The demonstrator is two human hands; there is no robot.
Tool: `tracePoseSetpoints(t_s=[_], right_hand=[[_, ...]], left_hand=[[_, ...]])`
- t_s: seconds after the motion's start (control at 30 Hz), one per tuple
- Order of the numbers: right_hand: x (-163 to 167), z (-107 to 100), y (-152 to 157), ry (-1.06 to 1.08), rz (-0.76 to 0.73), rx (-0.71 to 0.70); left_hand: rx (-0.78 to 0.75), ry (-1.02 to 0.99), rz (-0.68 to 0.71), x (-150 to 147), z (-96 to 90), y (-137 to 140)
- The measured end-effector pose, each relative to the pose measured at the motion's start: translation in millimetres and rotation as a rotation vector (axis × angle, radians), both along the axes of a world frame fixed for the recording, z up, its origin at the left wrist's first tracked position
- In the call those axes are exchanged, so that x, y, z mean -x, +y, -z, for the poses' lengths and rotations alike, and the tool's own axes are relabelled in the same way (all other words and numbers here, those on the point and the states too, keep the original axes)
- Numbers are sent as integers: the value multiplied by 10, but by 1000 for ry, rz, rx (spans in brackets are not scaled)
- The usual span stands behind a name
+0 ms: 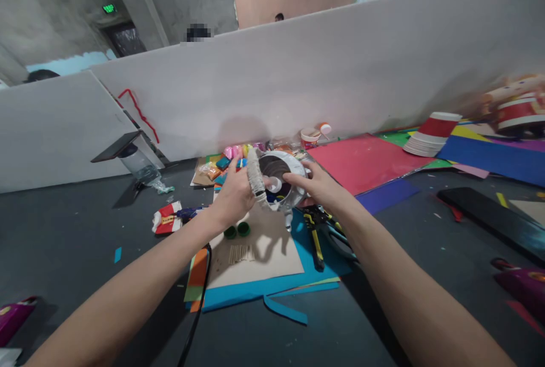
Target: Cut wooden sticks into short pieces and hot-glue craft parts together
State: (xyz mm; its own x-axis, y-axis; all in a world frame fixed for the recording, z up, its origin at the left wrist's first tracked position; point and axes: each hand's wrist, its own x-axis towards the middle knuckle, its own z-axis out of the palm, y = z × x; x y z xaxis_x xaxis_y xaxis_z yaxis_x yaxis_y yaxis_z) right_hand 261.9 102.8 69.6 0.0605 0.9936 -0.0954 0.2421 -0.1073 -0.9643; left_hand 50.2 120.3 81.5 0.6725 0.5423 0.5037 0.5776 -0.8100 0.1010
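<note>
Between both hands, above the beige sheet [276,262], is a hollow round grey-white craft piece [293,161], its open side facing me. A rough, pale, rope-like band [256,177] runs along its left edge. My left hand [235,192] is closed on that band. My right hand [317,185] grips the right rim, thumb reaching over the opening. A small white round part [275,185] shows inside. Below lie two green bottle caps [237,230] and a row of short wooden sticks [241,253]. Yellow-black pliers [315,239] and scissors [340,241] lie beside my right forearm.
Blue sheets [255,287] lie under the beige one. A black cord [196,316] crosses their left edge. A plastic bottle with a dark board [140,165], colourful packets [234,154], stacked paper cups [432,134] and a phone [489,216] surround the area. A white partition [340,83] stands behind.
</note>
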Motion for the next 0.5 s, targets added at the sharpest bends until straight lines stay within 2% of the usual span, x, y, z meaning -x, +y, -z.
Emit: tracePoseSetpoints(t_s=[0.17, 0.23, 0.3, 0.37, 0.43, 0.5], right_hand=[[-115, -96, 14, 71, 62, -13], [-162, -139, 21, 114, 111, -17], [-210, -170, 33, 145, 182, -39], [-253, -189, 43, 173, 225, -56], [-284, -204, 45, 192, 227, -62], [-295, -218, 37, 200, 221, -63]], left_hand=[[-99, -284, -128, 100, 28, -140], [-89, -304, -144, 147, 78, -203], [-38, -212, -132, 179, 182, -270], [52, -17, -93, 187, 328, -339], [139, 180, -72, 177, 464, -399], [207, 273, -80, 168, 533, -435]])
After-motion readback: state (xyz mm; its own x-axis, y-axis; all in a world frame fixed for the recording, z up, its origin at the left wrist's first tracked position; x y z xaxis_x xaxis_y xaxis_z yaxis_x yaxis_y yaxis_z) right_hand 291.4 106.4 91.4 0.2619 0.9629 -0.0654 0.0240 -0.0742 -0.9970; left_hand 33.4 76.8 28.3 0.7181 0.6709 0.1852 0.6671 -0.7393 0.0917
